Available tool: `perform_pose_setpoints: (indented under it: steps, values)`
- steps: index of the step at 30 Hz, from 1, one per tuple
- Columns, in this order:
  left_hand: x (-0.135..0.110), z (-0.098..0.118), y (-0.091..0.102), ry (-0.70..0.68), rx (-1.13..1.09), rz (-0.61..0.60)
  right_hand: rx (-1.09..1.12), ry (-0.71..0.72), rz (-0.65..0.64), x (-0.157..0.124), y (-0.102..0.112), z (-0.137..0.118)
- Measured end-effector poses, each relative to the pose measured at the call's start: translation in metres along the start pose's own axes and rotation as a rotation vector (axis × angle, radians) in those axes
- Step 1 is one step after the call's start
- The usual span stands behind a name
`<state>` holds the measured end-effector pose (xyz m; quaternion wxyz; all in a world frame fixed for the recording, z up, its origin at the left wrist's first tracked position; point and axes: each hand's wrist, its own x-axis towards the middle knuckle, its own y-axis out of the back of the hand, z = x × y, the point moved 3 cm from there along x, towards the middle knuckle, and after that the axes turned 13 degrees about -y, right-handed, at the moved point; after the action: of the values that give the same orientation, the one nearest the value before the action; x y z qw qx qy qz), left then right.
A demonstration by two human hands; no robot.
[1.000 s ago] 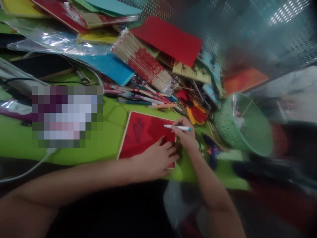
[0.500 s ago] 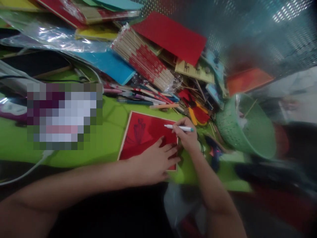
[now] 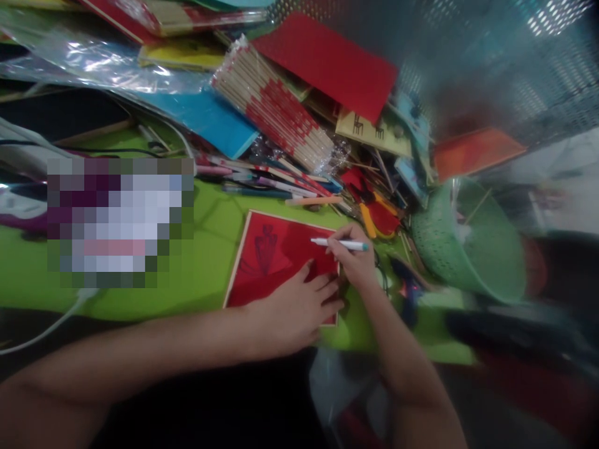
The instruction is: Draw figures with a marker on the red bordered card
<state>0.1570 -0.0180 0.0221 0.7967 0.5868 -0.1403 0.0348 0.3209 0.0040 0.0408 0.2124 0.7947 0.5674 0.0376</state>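
A red board with a pale edge lies on the green tabletop, and a dark line drawing shows on its left part. My left hand rests flat over the lower right of the board, fingers spread. In my right hand, at the board's right edge, is a white pen with a teal end. Its tip points left over the upper right of the red surface; I cannot tell whether it touches.
Behind the board lie loose pens, orange-handled scissors or pliers and a wrapped bundle of sticks. A green basket stands to the right. On the left are a blurred-out item and a white cable.
The whole view has shifted slightly. Both hands keep nearly the same places on the board, and the pen is still in my right hand.
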Motion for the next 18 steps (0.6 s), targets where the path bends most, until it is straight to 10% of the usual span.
perform_pose_setpoints:
  steps: [18]
  values:
    - [0.0007,0.0002,-0.0005,0.008,-0.010,-0.007,-0.001,-0.010,0.016,-0.0002,-0.0020,0.0034]
